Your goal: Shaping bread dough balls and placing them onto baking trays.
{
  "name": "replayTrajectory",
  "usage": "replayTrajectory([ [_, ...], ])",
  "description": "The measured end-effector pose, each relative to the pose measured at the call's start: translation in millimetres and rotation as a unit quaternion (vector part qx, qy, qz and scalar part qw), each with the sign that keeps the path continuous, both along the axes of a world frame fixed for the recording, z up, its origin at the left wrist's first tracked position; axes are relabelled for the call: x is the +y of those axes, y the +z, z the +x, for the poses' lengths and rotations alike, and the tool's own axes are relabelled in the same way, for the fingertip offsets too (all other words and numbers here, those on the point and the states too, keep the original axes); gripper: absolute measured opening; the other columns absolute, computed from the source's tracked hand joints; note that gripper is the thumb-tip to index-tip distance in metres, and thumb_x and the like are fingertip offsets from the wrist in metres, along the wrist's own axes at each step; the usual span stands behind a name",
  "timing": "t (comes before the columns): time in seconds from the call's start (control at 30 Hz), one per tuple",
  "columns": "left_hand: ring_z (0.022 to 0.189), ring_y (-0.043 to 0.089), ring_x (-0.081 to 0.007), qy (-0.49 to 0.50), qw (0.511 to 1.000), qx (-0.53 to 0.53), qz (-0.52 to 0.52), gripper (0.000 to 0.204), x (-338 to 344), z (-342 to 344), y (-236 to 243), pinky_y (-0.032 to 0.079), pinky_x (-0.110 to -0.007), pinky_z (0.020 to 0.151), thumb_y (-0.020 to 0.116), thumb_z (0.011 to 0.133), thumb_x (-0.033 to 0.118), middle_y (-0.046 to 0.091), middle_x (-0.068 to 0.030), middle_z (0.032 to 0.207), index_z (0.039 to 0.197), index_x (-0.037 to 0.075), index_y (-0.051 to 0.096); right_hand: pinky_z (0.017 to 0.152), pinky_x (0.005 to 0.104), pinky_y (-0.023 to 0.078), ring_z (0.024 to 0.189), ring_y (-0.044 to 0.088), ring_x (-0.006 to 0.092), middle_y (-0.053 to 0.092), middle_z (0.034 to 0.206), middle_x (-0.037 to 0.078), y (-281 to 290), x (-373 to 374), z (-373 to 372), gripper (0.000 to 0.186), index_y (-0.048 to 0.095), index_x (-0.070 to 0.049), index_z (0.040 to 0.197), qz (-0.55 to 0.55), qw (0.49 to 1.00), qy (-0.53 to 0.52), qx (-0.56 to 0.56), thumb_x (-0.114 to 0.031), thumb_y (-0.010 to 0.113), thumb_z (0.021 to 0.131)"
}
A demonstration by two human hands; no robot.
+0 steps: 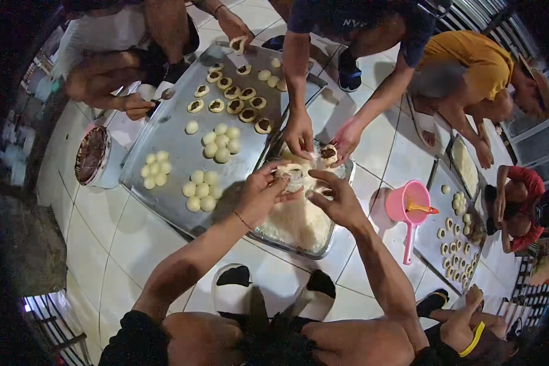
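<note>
Left fingers (282, 173) grasp the dough (296, 171) above the crumb tray (287, 246); the right hand (340, 198) is spread beside it. Likely light, soft, easily dented: cradle its rim.

Fisheye head view, facing steeply downward

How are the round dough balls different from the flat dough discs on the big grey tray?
The pale, round dough balls look plump; the pale, flat dough discs look thinner. The balls show no filling; the discs have dark brown middles. Both sit on the big grey metal tray.
</note>
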State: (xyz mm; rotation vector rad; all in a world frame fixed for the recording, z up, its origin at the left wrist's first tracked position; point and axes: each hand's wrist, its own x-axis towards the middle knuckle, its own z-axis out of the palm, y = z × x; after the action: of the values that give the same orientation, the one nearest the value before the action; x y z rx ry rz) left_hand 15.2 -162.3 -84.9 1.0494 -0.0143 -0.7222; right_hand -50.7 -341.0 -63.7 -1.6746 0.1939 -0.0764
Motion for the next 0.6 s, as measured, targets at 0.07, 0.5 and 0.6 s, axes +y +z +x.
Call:
replayTrajectory([
  [0.07,0.087,0.066,-0.0178,-0.015,1.0,-0.002,0.013,0.043,2,0,3,0.056,-0.023,0.067,0.052,0.093,0.0,0.064,-0.0076,0.105,0.135,0.011,0.046,0.065,0.0308,0.049,0.073,0.062,0.0191,0.066,0.088,0.011,-5,0,-1,0.034,0.064,-0.002,0.109,0.094,0.995,0.016,0.007,0.007,0.064,0.076],
  [0.5,0.091,0.066,-0.0256,-0.06,0.843,-0.48,0.237,0.06,6,-4,60,0.055,-0.03,0.074,0.049,0.086,-0.009,0.065,-0.0125,0.114,0.144,0.005,0.035,0.064,0.0297,0.047,0.075,0.059,0.0226,0.062,0.099,0.008,32,18,5,0.027,0.066,-0.002,0.103,-0.224,0.951,0.026,-0.213,0.004,0.066,0.076],
  [0.6,0.096,0.065,-0.0261,0.012,0.892,-0.428,0.146,0.062,14,3,53,0.054,-0.03,0.077,0.049,0.086,-0.009,0.062,-0.0151,0.118,0.144,0.003,0.033,0.063,0.0289,0.047,0.073,0.058,0.022,0.061,0.097,0.008,37,20,5,0.026,0.066,-0.001,0.102,-0.23,0.951,0.02,-0.207,0.004,0.066,0.077],
])
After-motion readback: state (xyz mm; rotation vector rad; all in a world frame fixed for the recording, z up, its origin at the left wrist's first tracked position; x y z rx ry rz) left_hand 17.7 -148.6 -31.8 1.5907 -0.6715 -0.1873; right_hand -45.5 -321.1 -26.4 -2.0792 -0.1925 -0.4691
